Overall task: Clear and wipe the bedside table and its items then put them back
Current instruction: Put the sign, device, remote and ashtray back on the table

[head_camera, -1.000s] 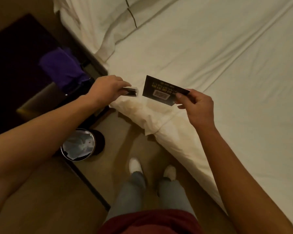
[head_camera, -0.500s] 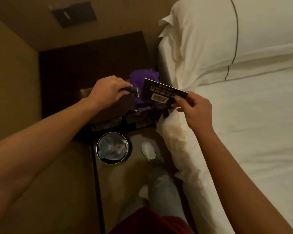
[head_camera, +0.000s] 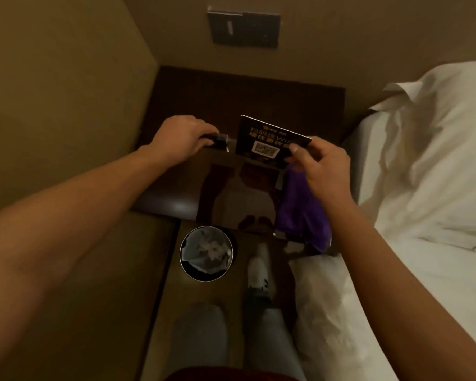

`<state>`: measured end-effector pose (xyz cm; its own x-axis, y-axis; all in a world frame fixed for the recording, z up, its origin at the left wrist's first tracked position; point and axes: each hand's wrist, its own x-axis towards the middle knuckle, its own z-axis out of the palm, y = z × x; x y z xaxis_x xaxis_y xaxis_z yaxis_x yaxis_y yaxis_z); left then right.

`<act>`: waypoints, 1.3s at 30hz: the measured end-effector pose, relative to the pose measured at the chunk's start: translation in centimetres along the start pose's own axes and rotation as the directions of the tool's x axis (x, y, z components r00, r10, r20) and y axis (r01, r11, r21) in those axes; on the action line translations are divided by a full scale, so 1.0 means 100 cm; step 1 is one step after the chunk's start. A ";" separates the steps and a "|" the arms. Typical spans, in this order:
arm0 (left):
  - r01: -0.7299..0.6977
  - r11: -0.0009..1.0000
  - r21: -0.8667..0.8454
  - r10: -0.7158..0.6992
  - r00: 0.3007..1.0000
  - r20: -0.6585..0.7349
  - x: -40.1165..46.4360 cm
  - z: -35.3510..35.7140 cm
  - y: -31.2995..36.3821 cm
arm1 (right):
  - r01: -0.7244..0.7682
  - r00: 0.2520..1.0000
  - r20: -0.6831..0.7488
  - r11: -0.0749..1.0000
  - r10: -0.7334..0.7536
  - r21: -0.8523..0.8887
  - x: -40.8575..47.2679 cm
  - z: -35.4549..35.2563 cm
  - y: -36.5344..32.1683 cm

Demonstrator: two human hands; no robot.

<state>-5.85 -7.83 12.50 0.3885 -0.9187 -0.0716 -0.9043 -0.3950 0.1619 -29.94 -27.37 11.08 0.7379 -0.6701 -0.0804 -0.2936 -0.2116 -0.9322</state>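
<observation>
Above the bedside table (head_camera: 176, 193), toward its back half, both hands up and apart, neither resting on the top. Right hand (head_camera: 320, 166) pinching the near right corner of a dark Wi-Fi card (head_camera: 261, 138) with a QR code, thumb on the printed face; card tilted, face toward the camera, long axis running left to right, bulk of it reaching left from the grip toward the other hand. Left hand (head_camera: 180, 134) curled round a small dark holder (head_camera: 220, 140) with a shiny end, poking out rightward from the fingers, just beside the card's left edge but not clearly touching. Judged from this: card and holder about to be joined or set down, the gap between card's lower edge and holder being what matters, with the left hand nearer the table's left edge. Purple cloth (head_camera: 300, 213) draped at the table's near right corner, partly under the right forearm. Holder mostly hidden in the fist, shape and any slot not readable; card text too blurred to read; table top dark and glossy, reflections confusing its surface; waste bin (head_camera: 206, 253) on the floor before the table.
</observation>
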 end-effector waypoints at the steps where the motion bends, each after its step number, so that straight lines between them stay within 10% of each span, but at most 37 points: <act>1: 0.019 1.000 0.011 -0.019 1.000 0.007 0.004 0.000 -0.010 | 0.003 1.000 0.024 1.000 -0.003 -0.009 0.014 0.005 -0.001; 14: 0.176 0.978 0.114 -0.185 0.980 0.074 0.082 -0.006 -0.147 | 0.026 0.999 0.026 0.962 -0.020 -0.273 0.153 0.090 -0.021; 39: 0.034 0.996 0.086 -0.047 0.988 0.148 0.172 0.028 -0.246 | -0.083 0.996 -0.038 0.982 0.077 -0.169 0.262 0.180 -0.027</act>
<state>22.58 -13.89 4.51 0.3998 -0.8887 -0.2243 -0.9024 -0.4245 0.0737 1.11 -31.56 5.09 0.6891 -0.7113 -0.1385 -0.4521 -0.2727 -0.8492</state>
